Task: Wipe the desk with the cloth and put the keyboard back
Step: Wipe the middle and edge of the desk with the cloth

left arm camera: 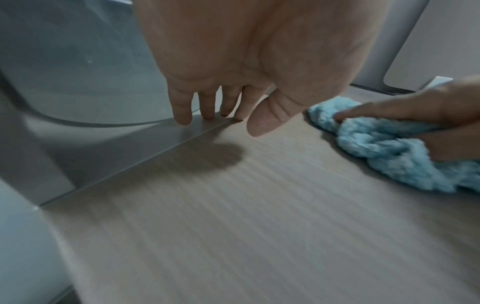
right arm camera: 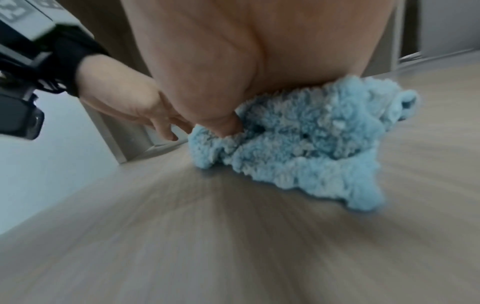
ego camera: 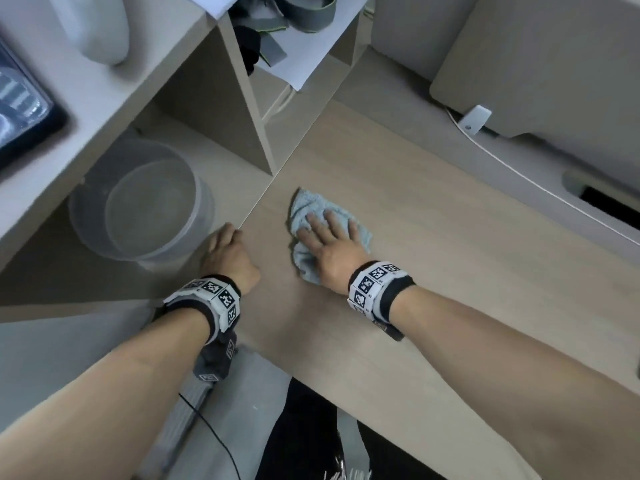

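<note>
A fluffy light blue cloth (ego camera: 302,205) lies bunched on the pale wood desk (ego camera: 433,278), near its left seam. My right hand (ego camera: 325,233) lies flat on the cloth with fingers spread and straight, pressing it down. The right wrist view shows the thumb (right arm camera: 228,127) dug into the cloth (right arm camera: 311,148). My left hand (ego camera: 227,249) holds nothing, and its relaxed fingertips (left arm camera: 183,119) touch the seam beside the desk, left of the cloth (left arm camera: 389,152). No keyboard shows on the desk. A grey ridged object (ego camera: 180,417) with a black cable sits below the front edge; I cannot tell what it is.
A clear plastic bowl (ego camera: 145,202) stands in the low shelf compartment just left of my left hand. Shelf dividers (ego camera: 249,109) rise behind it. A white cable (ego camera: 519,174) and a small white device (ego camera: 476,119) lie at the desk's back right.
</note>
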### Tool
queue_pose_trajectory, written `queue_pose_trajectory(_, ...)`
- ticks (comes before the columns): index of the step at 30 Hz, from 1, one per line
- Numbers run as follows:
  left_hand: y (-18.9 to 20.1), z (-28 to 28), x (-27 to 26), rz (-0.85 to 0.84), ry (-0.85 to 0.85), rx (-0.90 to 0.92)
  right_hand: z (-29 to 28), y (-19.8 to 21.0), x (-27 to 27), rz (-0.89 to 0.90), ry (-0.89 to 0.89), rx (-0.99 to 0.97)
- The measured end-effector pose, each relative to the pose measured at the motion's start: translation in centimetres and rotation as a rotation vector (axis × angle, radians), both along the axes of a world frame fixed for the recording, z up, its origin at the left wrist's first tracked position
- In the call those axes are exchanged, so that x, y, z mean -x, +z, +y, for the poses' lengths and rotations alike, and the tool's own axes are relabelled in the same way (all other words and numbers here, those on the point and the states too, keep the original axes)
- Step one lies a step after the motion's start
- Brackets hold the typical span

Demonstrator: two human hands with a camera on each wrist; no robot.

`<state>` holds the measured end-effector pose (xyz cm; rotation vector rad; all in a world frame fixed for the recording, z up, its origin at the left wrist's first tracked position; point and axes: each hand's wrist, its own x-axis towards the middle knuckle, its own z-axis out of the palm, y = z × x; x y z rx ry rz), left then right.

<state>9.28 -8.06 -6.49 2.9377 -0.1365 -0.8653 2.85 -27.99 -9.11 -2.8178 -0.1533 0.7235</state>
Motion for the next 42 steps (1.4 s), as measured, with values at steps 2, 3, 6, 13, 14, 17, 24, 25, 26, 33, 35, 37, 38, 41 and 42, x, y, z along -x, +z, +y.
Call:
queue_pose_trajectory(2,0.4,-1.1,0.3,-0.016,0.012,-0.018,-3.0,0.1,2.0,0.004,-0.109,0.01)
queue_pose_trajectory(3,0.7,-1.8,0.7,-0.033,0.016,-0.018,-4.9,0.1,3.1,0.017,-0.183,0.021)
queue_pose_trajectory(6,1.1,-4.0,2.7,-0.057,-0.014,0.024,-11.4,0.1,6.5,0.032,-0.441,0.068)
queue_pose_trajectory(13,1.0,-8.1,9.2,-0.08,-0.138,0.059,-12.1,0.7,10.3,0.195,-0.529,0.074)
queue_pose_trajectory(14,0.8,-8.5,9.8,-0.085,-0.139,0.059,-10.1,0.9,10.7,0.203,-0.42,0.049)
queue_pose_trajectory(17,0.5,-8.7,11.0,-0.082,-0.112,0.017,-5.3,1.0,13.2,0.182,-0.093,-0.004)
queue_pose_trajectory(24,-0.1,-8.6,12.3,0.003,-0.175,-0.081,-16.9,0.1,17.8,0.133,-0.438,0.041)
queue_pose_trajectory(25,-0.1,-8.7,12.4,0.001,-0.167,-0.085,-19.1,0.1,18.7,0.121,-0.537,0.063)
queue_pose_trajectory(26,-0.1,-8.9,12.4,-0.002,-0.157,-0.087,-20.9,0.2,19.5,0.112,-0.611,0.087)
queue_pose_trajectory(33,-0.2,-7.1,12.3,-0.008,-0.144,0.029,-19.6,0.1,18.4,0.136,-0.706,0.12)
queue_pose_trajectory(35,-0.4,-6.0,11.9,-0.031,-0.12,0.136,-17.0,0.1,17.3,0.143,-0.632,0.101)
queue_pose_trajectory(37,-0.6,-4.3,11.9,-0.066,-0.082,0.198,-13.3,0.3,16.0,0.152,-0.516,0.097)
queue_pose_trajectory(38,-0.7,-3.3,11.9,-0.083,-0.046,0.199,-11.1,0.4,15.6,0.153,-0.45,0.1)
queue_pose_trajectory(41,-0.9,0.0,12.1,-0.117,0.082,0.166,-3.9,0.2,15.1,0.139,-0.235,0.078)
queue_pose_trajectory(42,-0.9,1.5,12.0,-0.123,0.104,0.159,-1.4,0.0,15.2,0.14,-0.152,0.063)
